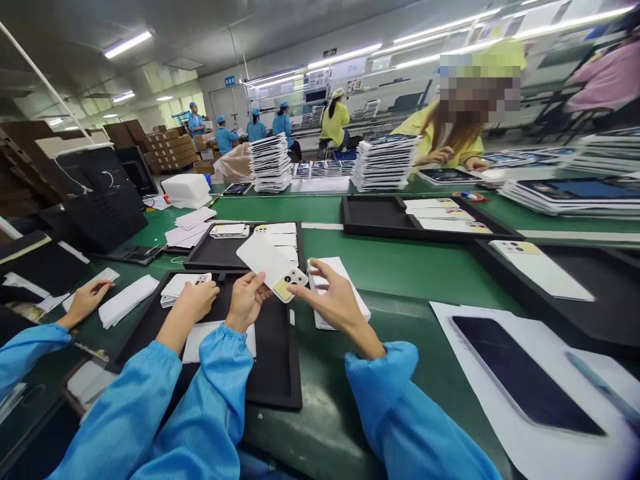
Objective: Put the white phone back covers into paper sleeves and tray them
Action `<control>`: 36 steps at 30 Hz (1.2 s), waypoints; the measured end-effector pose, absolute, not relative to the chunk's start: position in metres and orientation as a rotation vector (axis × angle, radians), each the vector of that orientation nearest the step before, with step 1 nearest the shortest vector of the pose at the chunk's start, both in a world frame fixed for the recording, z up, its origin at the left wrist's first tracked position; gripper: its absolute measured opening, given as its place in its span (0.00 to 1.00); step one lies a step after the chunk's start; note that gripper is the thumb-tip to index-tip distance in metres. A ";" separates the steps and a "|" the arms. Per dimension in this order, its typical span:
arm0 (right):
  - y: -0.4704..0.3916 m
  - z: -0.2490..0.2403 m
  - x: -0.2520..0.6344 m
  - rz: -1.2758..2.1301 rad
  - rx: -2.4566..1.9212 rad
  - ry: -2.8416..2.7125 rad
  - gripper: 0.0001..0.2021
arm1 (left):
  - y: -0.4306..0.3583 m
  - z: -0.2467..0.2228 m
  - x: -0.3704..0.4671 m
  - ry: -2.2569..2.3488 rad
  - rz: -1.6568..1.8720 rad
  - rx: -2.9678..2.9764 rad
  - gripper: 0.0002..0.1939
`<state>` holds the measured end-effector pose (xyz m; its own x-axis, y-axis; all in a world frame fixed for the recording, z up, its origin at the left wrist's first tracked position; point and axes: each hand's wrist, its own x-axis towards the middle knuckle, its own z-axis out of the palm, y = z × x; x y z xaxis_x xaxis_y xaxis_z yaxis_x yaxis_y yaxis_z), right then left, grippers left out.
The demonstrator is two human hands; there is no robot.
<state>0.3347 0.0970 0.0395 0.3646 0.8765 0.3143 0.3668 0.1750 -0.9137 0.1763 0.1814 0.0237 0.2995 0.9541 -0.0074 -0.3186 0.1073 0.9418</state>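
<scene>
My left hand (pixel 246 300) is closed on the lower edge of a white phone back cover (pixel 263 260), which is tilted. At the cover's lower right corner is a yellow patch with round dark camera rings. My right hand (pixel 335 293) is beside that corner with its fingers apart; one fingertip meets or nearly meets the camera patch. Behind my right hand lies a white stack (pixel 353 293), partly hidden by it. Under my left hand is a black tray (pixel 273 373) holding a white sheet (pixel 195 343) and more white covers (pixel 175 287).
Close on my left, a co-worker's hand (pixel 190 310) reaches over the tray; another hand (pixel 90 297) is farther left. More black trays (pixel 373 213) stand on the green table (pixel 395 260). At right lies a dark-screened phone (pixel 525 373) on paper. A person in yellow (pixel 425 127) sits opposite.
</scene>
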 end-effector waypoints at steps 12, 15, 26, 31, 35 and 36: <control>0.098 0.042 0.318 -0.229 -1.651 -1.502 0.31 | 0.174 0.033 0.192 0.610 1.000 1.024 0.16; 0.086 0.057 0.350 -0.300 -1.604 -1.284 0.32 | 0.166 0.033 0.203 0.676 0.994 1.326 0.18; 0.037 0.087 0.405 -0.322 -1.581 -0.851 0.40 | 0.138 0.035 0.268 0.629 0.311 2.751 0.04; 0.036 0.089 0.405 -0.297 -1.566 -0.866 0.40 | 0.145 0.042 0.273 0.642 0.134 2.829 0.11; 0.034 0.089 0.405 -0.264 -1.580 -0.852 0.40 | 0.145 0.048 0.273 0.777 0.057 2.797 0.09; 0.034 0.089 0.405 -0.251 -1.580 -0.849 0.40 | 0.145 0.049 0.272 0.811 0.061 2.769 0.09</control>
<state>0.4050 0.0335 0.0892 0.7040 0.3715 0.6053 0.6412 0.0341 -0.7666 0.2725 0.1452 0.0486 0.8437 0.5359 -0.0313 0.5253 -0.8121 0.2542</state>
